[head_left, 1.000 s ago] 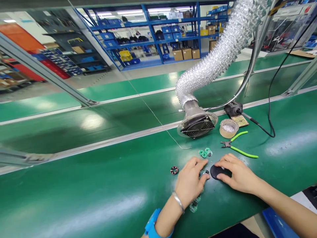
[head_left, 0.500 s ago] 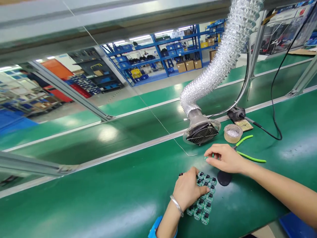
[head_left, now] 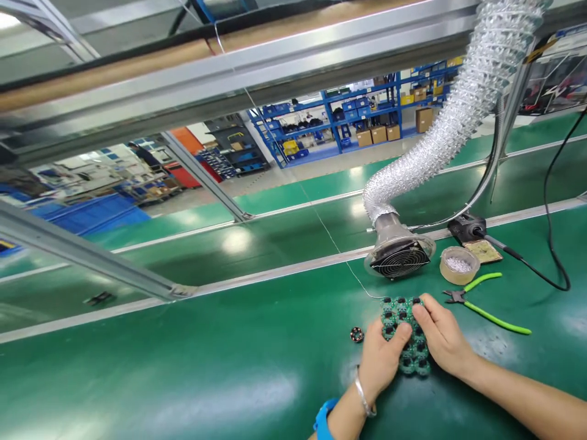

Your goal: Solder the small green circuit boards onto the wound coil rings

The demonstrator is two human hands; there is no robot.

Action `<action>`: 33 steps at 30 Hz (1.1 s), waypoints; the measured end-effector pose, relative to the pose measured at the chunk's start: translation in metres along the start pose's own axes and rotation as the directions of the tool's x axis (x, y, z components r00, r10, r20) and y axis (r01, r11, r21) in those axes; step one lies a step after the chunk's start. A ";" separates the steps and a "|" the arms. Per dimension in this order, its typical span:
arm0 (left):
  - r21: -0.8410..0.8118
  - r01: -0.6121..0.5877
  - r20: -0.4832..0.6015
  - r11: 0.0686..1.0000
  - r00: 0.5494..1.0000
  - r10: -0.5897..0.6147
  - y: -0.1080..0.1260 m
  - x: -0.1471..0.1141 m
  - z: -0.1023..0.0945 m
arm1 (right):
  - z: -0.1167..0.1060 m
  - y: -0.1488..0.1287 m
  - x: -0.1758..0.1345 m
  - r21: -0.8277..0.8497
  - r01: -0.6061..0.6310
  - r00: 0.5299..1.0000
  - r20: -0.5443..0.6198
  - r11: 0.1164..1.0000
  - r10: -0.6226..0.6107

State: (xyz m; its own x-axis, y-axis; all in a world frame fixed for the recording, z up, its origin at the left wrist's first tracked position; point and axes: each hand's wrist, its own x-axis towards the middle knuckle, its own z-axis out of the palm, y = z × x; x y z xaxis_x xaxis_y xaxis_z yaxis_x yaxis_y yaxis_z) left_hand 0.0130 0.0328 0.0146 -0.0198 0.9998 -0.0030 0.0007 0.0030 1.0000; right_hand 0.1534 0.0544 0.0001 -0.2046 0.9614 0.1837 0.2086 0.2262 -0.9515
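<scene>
A panel of small round green circuit boards [head_left: 406, 362], with black parts on top of them, is held between my two hands near the front of the bench. My left hand [head_left: 381, 355] grips its left side, thumb lying over the top. My right hand [head_left: 444, 337] closes on the upper right edge with thumb and fingers. Just left of my left hand lies a small black ring-shaped part [head_left: 356, 334] with copper-coloured spots. Green-handled cutters [head_left: 481, 300] lie spread to the right of my right hand.
A fume extractor hood [head_left: 400, 256] on a silver flexible duct [head_left: 426, 137] stands behind the panel. Right of it are a round tub [head_left: 458, 266] with shiny bits, a soldering iron holder [head_left: 468, 227] and a yellowish sponge [head_left: 483, 250]. A thin wire [head_left: 339, 250] hangs over the green bench [head_left: 183, 366].
My right hand, which pinched a small green piece above a black disc, has moved onto the panel's edge. The black disc no longer shows. The ring-shaped part is now uncovered. The view has shifted.
</scene>
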 end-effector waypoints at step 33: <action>-0.067 0.184 -0.126 0.981 0.973 -0.191 -0.021 0.009 -0.001 | -0.043 0.021 0.041 -0.114 -0.062 0.991 0.109 0.992 0.075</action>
State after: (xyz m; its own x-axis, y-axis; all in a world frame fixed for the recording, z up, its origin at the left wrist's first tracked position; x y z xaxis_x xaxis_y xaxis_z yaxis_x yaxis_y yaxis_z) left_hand 0.0120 0.0416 -0.0069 -0.1449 0.9702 -0.1941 -0.0695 0.1857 0.9801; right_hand 0.1908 0.1055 -0.0014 -0.2913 0.9529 0.0842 0.3284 0.1823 -0.9268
